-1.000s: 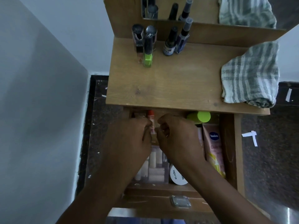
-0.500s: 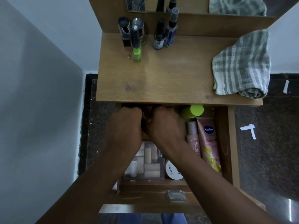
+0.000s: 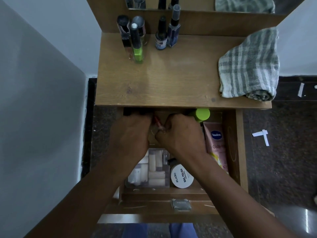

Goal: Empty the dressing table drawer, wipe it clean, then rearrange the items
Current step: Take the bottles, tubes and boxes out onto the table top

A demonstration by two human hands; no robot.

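Note:
The open wooden drawer (image 3: 232, 152) sits under the dressing table top (image 3: 171, 79). My left hand (image 3: 132, 133) and my right hand (image 3: 181, 134) are side by side at the drawer's back, fingers curled. Between them shows a small red-tipped bottle (image 3: 157, 121); my fingers hide most of it, and both hands appear to grip it. Also in the drawer lie a pink Vaseline tube (image 3: 216, 143), a green-capped bottle (image 3: 202, 114), a white nail polish wipes tub (image 3: 181, 178) and a clear box of small pale tubes (image 3: 151, 171).
Several nail polish bottles (image 3: 137, 42) stand at the back left of the table top, two more (image 3: 161, 36) beside them. A folded striped cloth (image 3: 248, 66) lies at the right edge. A grey wall runs along the left; dark floor lies to the right.
Both hands have stayed at the drawer's back and shifted slightly apart, so the red-tipped bottle shows between them. The view has tilted a little.

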